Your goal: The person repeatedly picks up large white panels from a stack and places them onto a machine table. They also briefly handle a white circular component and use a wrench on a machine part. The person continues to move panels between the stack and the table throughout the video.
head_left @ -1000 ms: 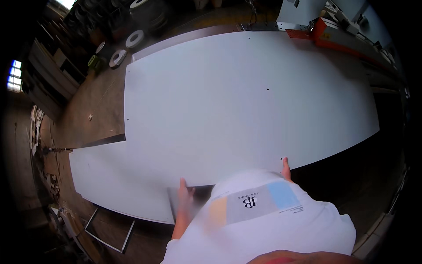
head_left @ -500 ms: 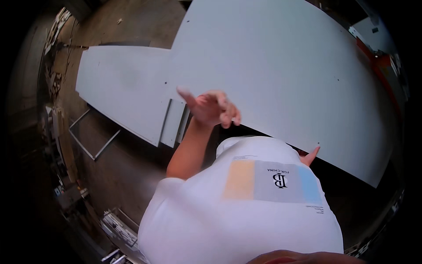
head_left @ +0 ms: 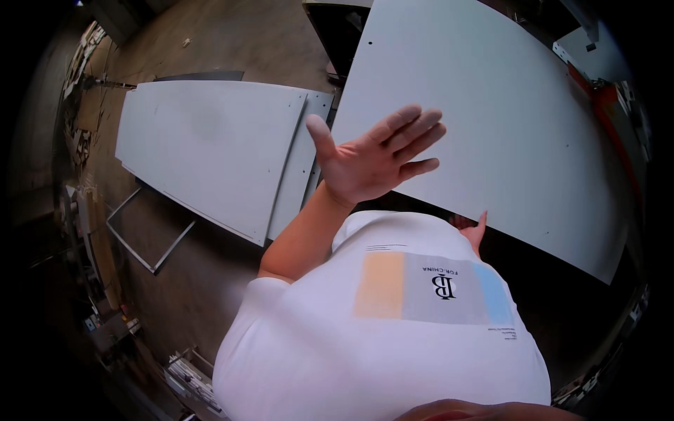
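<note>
A large white panel with small holes spreads across the right half of the view. My right hand grips its near edge, thumb pointing up beside it and fingers mostly hidden under the panel. My left hand is raised over the panel's near left part, palm showing and fingers spread, with nothing in it. Left of it lies a stack of smaller white panels, the upper one leaving a strip with holes exposed along its right side.
A thin metal frame juts out below the stack at left. Orange and grey equipment stands beyond the large panel's right edge. Slats and scrap pieces lie at lower left. Brown concrete floor shows behind the stack.
The large panel has shifted right, uncovering more of the stack and a dark gap behind. My left hand has moved right and spread its fingers; my right hand still holds the edge.
</note>
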Demonstrator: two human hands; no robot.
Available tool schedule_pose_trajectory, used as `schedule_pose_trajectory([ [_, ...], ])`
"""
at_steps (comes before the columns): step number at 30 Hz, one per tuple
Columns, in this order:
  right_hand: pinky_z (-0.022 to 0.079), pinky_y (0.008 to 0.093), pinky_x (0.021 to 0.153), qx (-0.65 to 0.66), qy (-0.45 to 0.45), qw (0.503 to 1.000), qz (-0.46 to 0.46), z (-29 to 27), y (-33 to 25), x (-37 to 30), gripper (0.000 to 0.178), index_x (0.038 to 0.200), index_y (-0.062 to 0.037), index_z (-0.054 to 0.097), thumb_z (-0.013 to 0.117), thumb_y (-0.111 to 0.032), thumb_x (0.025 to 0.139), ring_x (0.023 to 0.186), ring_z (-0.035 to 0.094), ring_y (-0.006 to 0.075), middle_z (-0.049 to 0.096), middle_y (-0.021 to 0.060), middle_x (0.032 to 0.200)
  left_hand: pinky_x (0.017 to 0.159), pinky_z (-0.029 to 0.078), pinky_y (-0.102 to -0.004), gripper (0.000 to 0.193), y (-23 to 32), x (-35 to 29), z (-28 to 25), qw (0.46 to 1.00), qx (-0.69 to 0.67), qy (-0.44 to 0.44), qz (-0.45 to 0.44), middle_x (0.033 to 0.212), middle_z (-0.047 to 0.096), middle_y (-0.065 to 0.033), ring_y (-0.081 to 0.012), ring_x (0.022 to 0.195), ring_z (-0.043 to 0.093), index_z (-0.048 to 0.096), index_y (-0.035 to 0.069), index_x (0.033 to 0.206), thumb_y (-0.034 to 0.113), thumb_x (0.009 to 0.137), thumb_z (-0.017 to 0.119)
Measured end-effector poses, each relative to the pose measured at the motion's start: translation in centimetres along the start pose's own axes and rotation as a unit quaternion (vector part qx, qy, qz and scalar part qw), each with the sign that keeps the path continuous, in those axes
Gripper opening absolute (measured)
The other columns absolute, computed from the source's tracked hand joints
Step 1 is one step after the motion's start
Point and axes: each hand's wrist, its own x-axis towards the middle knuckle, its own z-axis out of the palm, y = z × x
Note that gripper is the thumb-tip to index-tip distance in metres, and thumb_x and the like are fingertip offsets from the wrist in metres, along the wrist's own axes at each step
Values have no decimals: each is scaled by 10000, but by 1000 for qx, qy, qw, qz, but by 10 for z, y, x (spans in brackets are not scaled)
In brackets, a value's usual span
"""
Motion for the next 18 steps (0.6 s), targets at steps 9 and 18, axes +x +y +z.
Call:
schedule_pose_trajectory([
  [9, 346, 489, 1107, -136, -103, 984, 60, 50, 13, -81, 732, 1271, -11, 517, 605, -619, 872, 1238, 492, 293, 560, 129, 1242, 1212, 44, -516, 1134, 27, 32, 76, 983, -18, 159, 94, 1639, -24, -66, -261, 1507, -52, 18, 96, 1558, 857, 796, 370],
  [18, 377, 457, 1078, -163, -88, 981, 62, 94, 16, -138, 753, 1351, -64, 469, 544, -657, 893, 1211, 517, 281, 547, 118, 1279, 1200, 130, -569, 1129, 67, 54, 113, 951, 0, 263, 162, 1606, 145, -105, -314, 1482, 129, 161, 72, 1530, 791, 755, 556],
])
